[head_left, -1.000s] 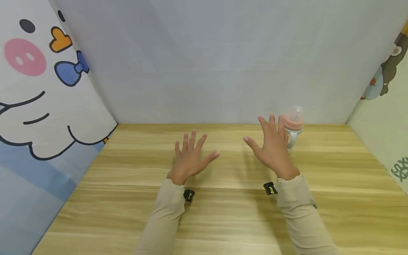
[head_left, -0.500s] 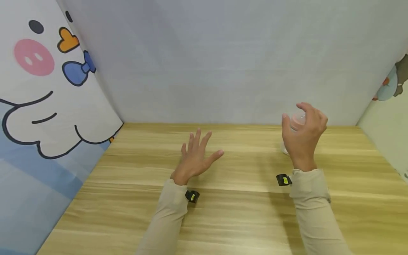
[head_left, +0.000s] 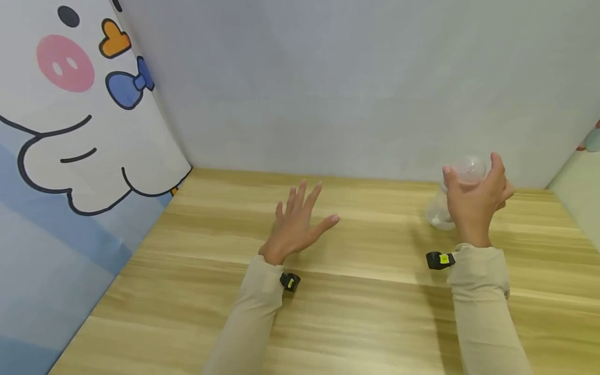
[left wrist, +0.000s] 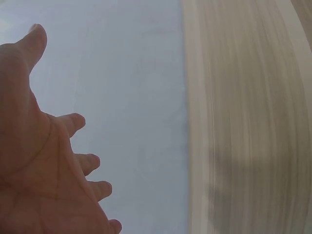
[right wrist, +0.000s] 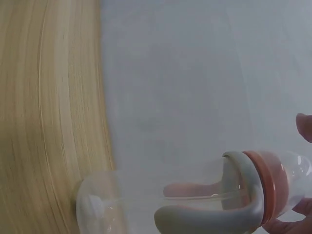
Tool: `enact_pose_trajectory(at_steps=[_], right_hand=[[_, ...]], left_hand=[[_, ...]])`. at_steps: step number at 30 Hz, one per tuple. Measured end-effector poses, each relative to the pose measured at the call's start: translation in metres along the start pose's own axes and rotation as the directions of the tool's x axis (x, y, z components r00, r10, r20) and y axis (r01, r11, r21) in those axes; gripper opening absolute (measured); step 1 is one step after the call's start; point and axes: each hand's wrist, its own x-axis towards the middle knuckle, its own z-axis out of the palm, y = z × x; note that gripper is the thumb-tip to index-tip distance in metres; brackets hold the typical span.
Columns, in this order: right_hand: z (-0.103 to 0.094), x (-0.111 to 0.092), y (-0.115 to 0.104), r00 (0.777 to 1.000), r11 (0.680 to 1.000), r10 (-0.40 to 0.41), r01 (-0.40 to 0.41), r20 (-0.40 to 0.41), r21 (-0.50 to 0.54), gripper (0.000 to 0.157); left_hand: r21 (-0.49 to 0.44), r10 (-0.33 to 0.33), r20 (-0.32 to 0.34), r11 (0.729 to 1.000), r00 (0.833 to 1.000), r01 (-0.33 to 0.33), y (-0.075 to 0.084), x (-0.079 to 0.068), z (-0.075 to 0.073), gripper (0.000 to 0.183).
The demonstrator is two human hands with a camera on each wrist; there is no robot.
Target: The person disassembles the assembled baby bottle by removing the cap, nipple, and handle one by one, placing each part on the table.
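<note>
A clear baby bottle [head_left: 439, 212] with a pink collar, a pale handle and a transparent dome cap stands on the table near the back wall. My right hand [head_left: 475, 205] is around its upper part, thumb to the left of the dome and fingers to the right. In the right wrist view the thumb [right wrist: 305, 129] is apart from the bottle, while fingers [right wrist: 292, 225] show close behind the pink collar [right wrist: 270, 187]. My left hand [head_left: 292, 229] hovers over the table with fingers spread, holding nothing; its palm [left wrist: 39, 165] shows in the left wrist view.
The wood-grain table [head_left: 356, 323] meets a pale grey cloth wall [head_left: 328, 94] at its back edge. A cartoon-printed sheet [head_left: 108, 140] closes off the left side. A light green panel [head_left: 581, 203] stands at the right. Each wrist wears a small black camera.
My right hand has moved right to the bottle, its fingers curving and then parting around the cap. The view has shifted slightly; my left hand stays spread, and the bottle remains standing.
</note>
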Motion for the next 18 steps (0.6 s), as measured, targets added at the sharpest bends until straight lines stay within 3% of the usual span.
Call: enact_pose_trajectory(at_steps=[4, 7, 18], right_hand=[[-0.002, 0.005, 0.0, 0.986, 0.988, 0.147, -0.151, 0.08, 0.042, 0.076], [-0.002, 0.005, 0.002, 0.97, 0.977, 0.209, -0.213, 0.125, 0.024, 0.076], [-0.007, 0.003, 0.013, 0.981, 0.99, 0.134, -0.138, 0.14, 0.021, 0.076]], left_hand=[[-0.006, 0.015, -0.009, 1.0, 1.0, -0.015, 0.003, 0.002, -0.003, 0.084], [-0.009, -0.003, -0.008, 1.0, 1.0, 0.002, 0.002, 0.0, -0.002, 0.082], [-0.034, 0.0, -0.019, 0.999, 1.0, -0.001, -0.001, -0.003, 0.002, 0.079]])
